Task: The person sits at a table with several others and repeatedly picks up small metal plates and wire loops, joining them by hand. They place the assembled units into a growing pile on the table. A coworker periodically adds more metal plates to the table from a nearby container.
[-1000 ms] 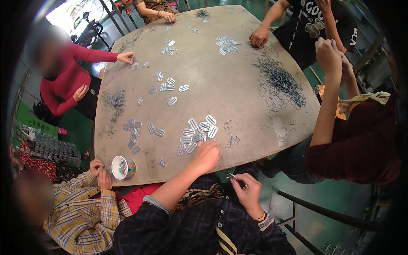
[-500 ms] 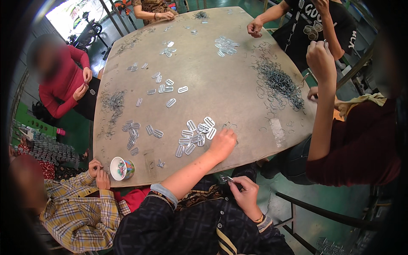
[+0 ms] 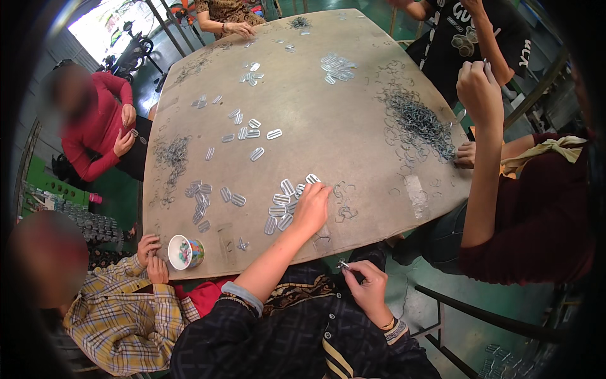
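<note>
My left hand (image 3: 310, 207) is over the right side of a pile of oval, silvery slide buckles (image 3: 281, 199) near the table's front edge. Its fingers point down, curled together, and partly cover the buckles; whatever is between the fingertips is hidden. Just right of it lie several thin bent wire hooks (image 3: 344, 211). Off the table edge, above my lap, my right hand (image 3: 368, 285) pinches small shiny metal pieces (image 3: 342, 264) between thumb and finger; they look like buckles, too small to make out fully.
A large brown-topped table (image 3: 341, 145) carries a heap of wire hooks (image 3: 420, 123) at right and more buckles (image 3: 339, 67) farther back. A paper cup (image 3: 196, 251) stands at the front left corner. Co-workers sit around; a raised forearm (image 3: 483, 158) is close on my right.
My left hand has moved left from the loose wire hooks onto the buckle pile. My right hand stays near its place, still pinching metal pieces. A co-worker's hand at the far right has lifted.
</note>
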